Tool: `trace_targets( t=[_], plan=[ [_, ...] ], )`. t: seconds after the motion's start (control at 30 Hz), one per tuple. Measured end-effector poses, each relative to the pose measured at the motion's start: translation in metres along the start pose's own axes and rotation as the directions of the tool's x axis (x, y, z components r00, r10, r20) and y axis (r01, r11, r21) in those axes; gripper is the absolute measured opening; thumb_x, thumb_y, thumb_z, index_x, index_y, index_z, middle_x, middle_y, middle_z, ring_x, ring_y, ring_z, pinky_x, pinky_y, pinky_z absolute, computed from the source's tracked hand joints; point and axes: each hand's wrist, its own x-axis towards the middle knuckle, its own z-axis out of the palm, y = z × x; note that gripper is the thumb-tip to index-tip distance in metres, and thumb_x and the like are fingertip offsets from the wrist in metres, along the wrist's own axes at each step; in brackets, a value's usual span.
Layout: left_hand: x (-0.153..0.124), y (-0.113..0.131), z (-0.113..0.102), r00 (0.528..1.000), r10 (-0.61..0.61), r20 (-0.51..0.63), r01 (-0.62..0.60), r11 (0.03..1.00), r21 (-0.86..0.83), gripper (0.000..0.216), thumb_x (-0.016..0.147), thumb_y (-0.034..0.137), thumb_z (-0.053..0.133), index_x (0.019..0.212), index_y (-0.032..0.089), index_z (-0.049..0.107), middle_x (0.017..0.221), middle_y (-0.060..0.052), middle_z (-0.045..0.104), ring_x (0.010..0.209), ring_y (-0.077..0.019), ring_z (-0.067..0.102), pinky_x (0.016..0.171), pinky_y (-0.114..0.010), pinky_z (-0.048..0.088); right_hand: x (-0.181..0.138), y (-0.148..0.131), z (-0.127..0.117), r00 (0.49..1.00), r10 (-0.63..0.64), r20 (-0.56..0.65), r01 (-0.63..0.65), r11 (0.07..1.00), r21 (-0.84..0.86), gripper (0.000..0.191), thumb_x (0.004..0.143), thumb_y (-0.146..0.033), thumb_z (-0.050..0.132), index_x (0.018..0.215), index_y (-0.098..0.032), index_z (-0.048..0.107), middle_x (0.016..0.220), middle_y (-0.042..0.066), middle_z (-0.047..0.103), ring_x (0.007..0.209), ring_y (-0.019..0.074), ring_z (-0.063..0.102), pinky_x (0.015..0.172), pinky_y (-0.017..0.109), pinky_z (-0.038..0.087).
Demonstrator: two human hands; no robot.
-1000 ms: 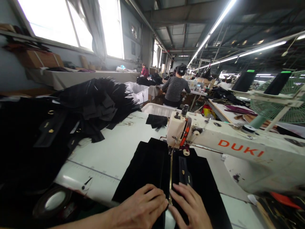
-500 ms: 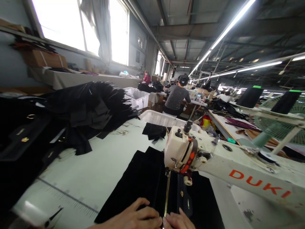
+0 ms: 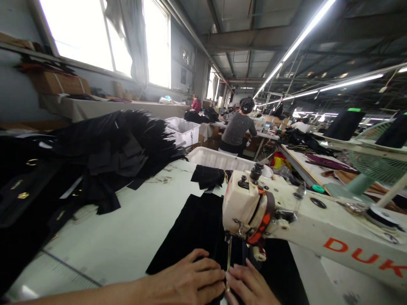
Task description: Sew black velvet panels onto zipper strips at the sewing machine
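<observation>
Black fabric (image 3: 184, 228) lies on the pale sewing table and runs under the head of the sewing machine (image 3: 241, 207). A narrow gold zipper (image 3: 229, 254) runs along it from beneath the needle area towards me. Left of the zipper, my left hand (image 3: 193, 277) rests on the fabric, its bent fingers closed together and its fingertips at the zipper's edge. From the other side my right hand (image 3: 249, 284) meets it, fingers closed over the zipper's near end. Both thumbs are hidden. The needle itself is too small to make out.
A big heap of black pieces (image 3: 121, 148) with gold fittings covers the table's left side. Beyond the table stands a white plastic bin (image 3: 219, 159). A small black piece (image 3: 207, 176) lies behind the machine head. Thread cones (image 3: 343, 125) and a green fan (image 3: 378, 165) are at right. A person (image 3: 238, 129) sits ahead.
The fabric and zipper have moved forward under the machine, with both hands following closer to it. Less zipper shows in front of the needle area. The view has shifted slightly.
</observation>
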Motion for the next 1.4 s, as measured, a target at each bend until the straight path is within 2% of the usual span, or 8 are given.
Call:
trace_targets(
  t=[0.23, 0.4, 0.57, 0.67, 0.77, 1.07, 1.27, 1.4],
  plan=[
    [0.006, -0.021, 0.011, 0.992, -0.039, 0.122, 0.054, 0.991, -0.124, 0.046, 0.091, 0.016, 0.063, 0.135, 0.012, 0.049, 0.136, -0.009, 0.059, 0.125, -0.0226, 0.052, 0.113, -0.039, 0.031, 0.008, 0.006, 0.002, 0.982, 0.188, -0.014, -0.183, 0.971, 0.151, 0.023, 0.087, -0.023, 0.063, 0.109, -0.026, 0.068, 0.101, 0.000, 0.074, 0.090, 0.0176, 0.073, 0.085, 0.025, 0.059],
    [0.013, -0.036, 0.017, 0.988, -0.060, 0.143, 0.083, 0.984, -0.160, 0.048, 0.088, 0.015, 0.065, 0.133, 0.013, 0.051, 0.128, -0.010, 0.061, 0.121, -0.0239, 0.053, 0.113, -0.039, 0.033, 0.015, 0.008, 0.001, 0.945, 0.324, 0.039, -0.323, 0.909, 0.262, 0.022, 0.090, -0.020, 0.057, 0.110, -0.025, 0.065, 0.106, 0.003, 0.072, 0.094, 0.0170, 0.071, 0.081, 0.024, 0.059],
    [0.017, -0.042, 0.024, 0.983, -0.123, 0.135, 0.149, 0.969, -0.199, 0.046, 0.085, 0.009, 0.060, 0.131, 0.013, 0.058, 0.121, -0.012, 0.062, 0.115, -0.0247, 0.057, 0.110, -0.041, 0.039, 0.022, 0.000, 0.002, 0.860, 0.505, 0.067, -0.498, 0.806, 0.320, 0.021, 0.090, -0.022, 0.053, 0.109, -0.022, 0.063, 0.103, 0.007, 0.071, 0.091, 0.0216, 0.071, 0.080, 0.034, 0.061],
    [0.015, -0.043, 0.029, 0.966, -0.245, 0.082, 0.259, 0.914, -0.312, 0.043, 0.087, 0.007, 0.055, 0.127, 0.017, 0.064, 0.124, -0.009, 0.063, 0.119, -0.0226, 0.058, 0.106, -0.036, 0.046, 0.025, -0.005, 0.005, 0.786, 0.610, 0.106, -0.598, 0.705, 0.380, 0.018, 0.090, -0.023, 0.052, 0.103, -0.022, 0.064, 0.100, 0.008, 0.070, 0.091, 0.0232, 0.070, 0.083, 0.039, 0.059],
    [0.013, -0.044, 0.032, 0.953, -0.298, 0.062, 0.297, 0.867, -0.400, 0.039, 0.090, 0.005, 0.050, 0.124, 0.017, 0.066, 0.127, -0.008, 0.064, 0.119, -0.0180, 0.061, 0.105, -0.030, 0.047, 0.027, -0.008, 0.006, 0.747, 0.651, 0.131, -0.641, 0.654, 0.402, 0.017, 0.090, -0.023, 0.051, 0.098, -0.023, 0.066, 0.099, 0.008, 0.069, 0.091, 0.0239, 0.070, 0.085, 0.041, 0.057],
    [0.010, -0.042, 0.029, 0.974, -0.227, 0.025, 0.222, 0.913, -0.343, 0.042, 0.090, 0.007, 0.049, 0.128, 0.018, 0.064, 0.128, -0.009, 0.064, 0.120, -0.0196, 0.059, 0.104, -0.032, 0.048, 0.033, -0.010, 0.007, 0.724, 0.678, 0.124, -0.662, 0.634, 0.399, 0.013, 0.085, -0.020, 0.055, 0.094, -0.022, 0.064, 0.095, 0.006, 0.069, 0.089, 0.0235, 0.068, 0.081, 0.039, 0.056],
    [0.013, -0.042, 0.029, 0.998, -0.025, 0.060, 0.033, 0.990, -0.136, 0.041, 0.092, 0.006, 0.045, 0.131, 0.007, 0.057, 0.125, -0.015, 0.065, 0.124, -0.0241, 0.056, 0.108, -0.036, 0.045, 0.028, -0.007, 0.002, 0.722, 0.679, 0.135, -0.667, 0.631, 0.396, 0.015, 0.084, -0.019, 0.059, 0.098, -0.024, 0.062, 0.099, 0.004, 0.069, 0.093, 0.0219, 0.068, 0.083, 0.036, 0.056],
    [0.016, -0.041, 0.030, 0.997, 0.024, 0.072, -0.020, 0.998, -0.051, 0.038, 0.092, 0.006, 0.047, 0.129, 0.002, 0.056, 0.122, -0.016, 0.065, 0.120, -0.0264, 0.058, 0.108, -0.037, 0.044, 0.018, -0.003, 0.002, 0.760, 0.649, 0.035, -0.626, 0.716, 0.310, 0.028, 0.082, -0.026, 0.062, 0.108, -0.024, 0.056, 0.108, 0.008, 0.066, 0.101, 0.0266, 0.066, 0.083, 0.041, 0.056]
  ],
)
